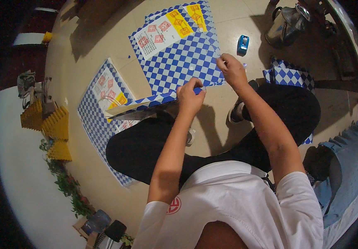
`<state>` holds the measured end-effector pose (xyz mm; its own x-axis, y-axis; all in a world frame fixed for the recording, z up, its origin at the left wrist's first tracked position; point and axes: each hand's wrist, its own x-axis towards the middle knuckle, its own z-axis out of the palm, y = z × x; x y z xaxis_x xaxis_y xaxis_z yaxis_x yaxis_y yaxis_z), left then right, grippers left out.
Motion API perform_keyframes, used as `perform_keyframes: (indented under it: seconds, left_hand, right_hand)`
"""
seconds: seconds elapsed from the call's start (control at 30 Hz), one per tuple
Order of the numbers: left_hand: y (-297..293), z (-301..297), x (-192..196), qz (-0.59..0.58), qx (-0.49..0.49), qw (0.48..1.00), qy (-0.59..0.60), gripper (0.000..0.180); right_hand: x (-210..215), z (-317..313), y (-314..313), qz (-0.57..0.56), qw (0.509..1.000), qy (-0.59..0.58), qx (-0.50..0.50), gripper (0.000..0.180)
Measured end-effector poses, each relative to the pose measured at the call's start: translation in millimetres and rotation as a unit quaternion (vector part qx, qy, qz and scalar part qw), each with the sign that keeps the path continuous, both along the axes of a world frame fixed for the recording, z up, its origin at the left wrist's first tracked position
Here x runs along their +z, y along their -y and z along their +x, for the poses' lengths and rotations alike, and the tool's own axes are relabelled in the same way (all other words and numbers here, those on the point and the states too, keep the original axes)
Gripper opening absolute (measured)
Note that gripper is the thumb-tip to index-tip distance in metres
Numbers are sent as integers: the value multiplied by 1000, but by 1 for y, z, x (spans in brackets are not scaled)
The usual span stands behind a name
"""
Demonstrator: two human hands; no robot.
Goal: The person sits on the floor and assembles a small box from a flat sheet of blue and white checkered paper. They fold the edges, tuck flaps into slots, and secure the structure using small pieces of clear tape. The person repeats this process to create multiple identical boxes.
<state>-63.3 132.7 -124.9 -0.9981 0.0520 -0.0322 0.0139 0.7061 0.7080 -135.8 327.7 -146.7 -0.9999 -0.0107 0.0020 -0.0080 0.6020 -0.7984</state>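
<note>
My left hand (191, 98) is closed on the edge of a flat blue-and-white checkered paper bag (156, 99), held on its side above my left thigh. A small shiny bit shows by its fingertips. To the right and farther off, my right hand (231, 71) is raised with thumb and fingers pinched; what is between them, if anything, is too small to make out. Beyond both hands, checkered bags (174, 58) with white-and-yellow printed panels lie on the floor. Past my right hand sits a small blue tape dispenser (242, 45).
More checkered bags (98, 103) lie stacked to my left, and folded checkered pieces (291, 74) lie by my right knee. A metal kettle (286, 25) stands at the far right near a table edge. Yellow folded pieces (54, 123) and plants (69, 182) line the left side.
</note>
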Motion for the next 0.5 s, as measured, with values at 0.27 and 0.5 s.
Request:
perform_keyframes:
  seconds: [0.27,0.5]
  left_hand:
    - [4,8,1,-81,-38,987,-136,24]
    - [4,13,-7,-53,-23,990,-132,23]
  right_hand:
    - [-42,56,26,-431,867,240,69,24]
    - [-41,63,30,-486,841,229,59,21]
